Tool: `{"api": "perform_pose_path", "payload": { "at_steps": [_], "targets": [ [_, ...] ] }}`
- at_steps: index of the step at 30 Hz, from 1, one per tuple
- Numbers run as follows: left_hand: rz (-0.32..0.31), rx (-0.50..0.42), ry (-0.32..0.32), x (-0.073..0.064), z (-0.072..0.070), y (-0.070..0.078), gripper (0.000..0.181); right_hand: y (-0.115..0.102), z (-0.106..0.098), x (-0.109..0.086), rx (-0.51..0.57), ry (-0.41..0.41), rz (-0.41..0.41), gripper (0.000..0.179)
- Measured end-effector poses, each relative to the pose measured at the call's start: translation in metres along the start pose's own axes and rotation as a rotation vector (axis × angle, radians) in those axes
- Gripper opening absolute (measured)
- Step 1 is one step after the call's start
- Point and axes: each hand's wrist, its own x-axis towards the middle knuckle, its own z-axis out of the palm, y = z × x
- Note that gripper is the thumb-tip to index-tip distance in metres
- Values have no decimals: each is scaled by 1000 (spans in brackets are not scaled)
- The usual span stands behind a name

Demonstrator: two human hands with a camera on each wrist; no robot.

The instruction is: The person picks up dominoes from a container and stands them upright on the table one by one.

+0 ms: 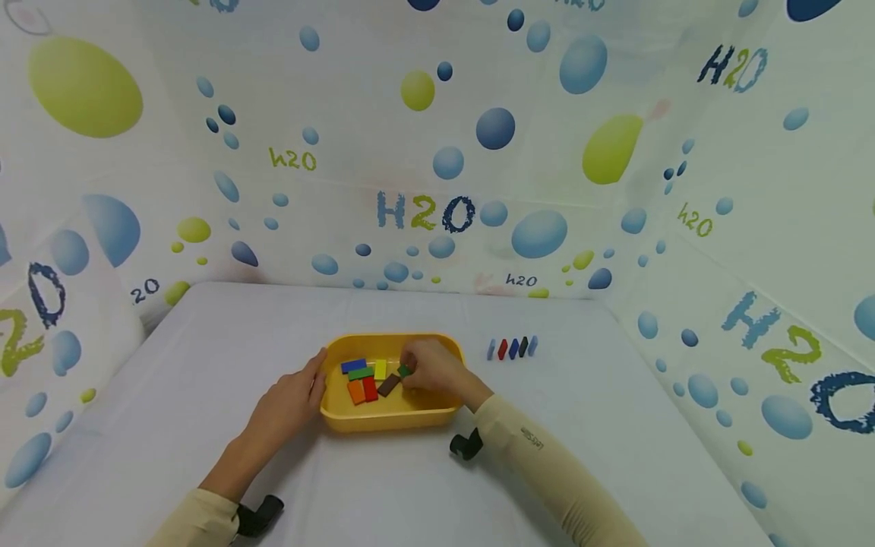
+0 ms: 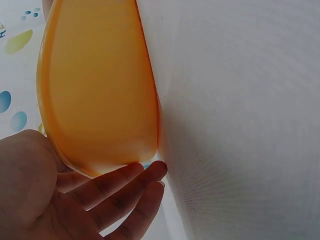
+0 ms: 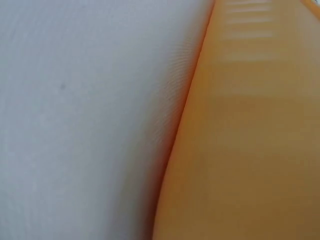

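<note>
While a green block point(image 1: 403, 371) is pinched by the right hand point(image 1: 434, 372) inside the tray point(image 1: 383, 421), beside a brown block point(image 1: 389, 385), the left hand point(image 1: 290, 399) rests loose-fingered against the tray's left end. Five blocks point(image 1: 514, 349) stand farther right on the tabletop point(image 1: 383, 486).

White sheeting point(image 1: 369, 114) printed with blue and lime-green ovals point(image 1: 539, 234) and "H2O" lettering point(image 1: 392, 210) hangs behind the white tabletop point(image 1: 390, 486) and to its left and right; the light is soft and diffuse.

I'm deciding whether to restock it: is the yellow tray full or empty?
Neither: the yellow tray is partly filled. Coloured blocks lie inside, with bare floor showing around them.
</note>
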Motion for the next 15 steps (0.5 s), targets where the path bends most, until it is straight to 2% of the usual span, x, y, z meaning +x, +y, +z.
{"api": "perform_pose_path", "payload": {
  "at_steps": [15],
  "targets": [
    [7, -1, 8, 0, 1, -1, 54, 3, -2, -7, 99, 29, -22, 20]
  ]
}}
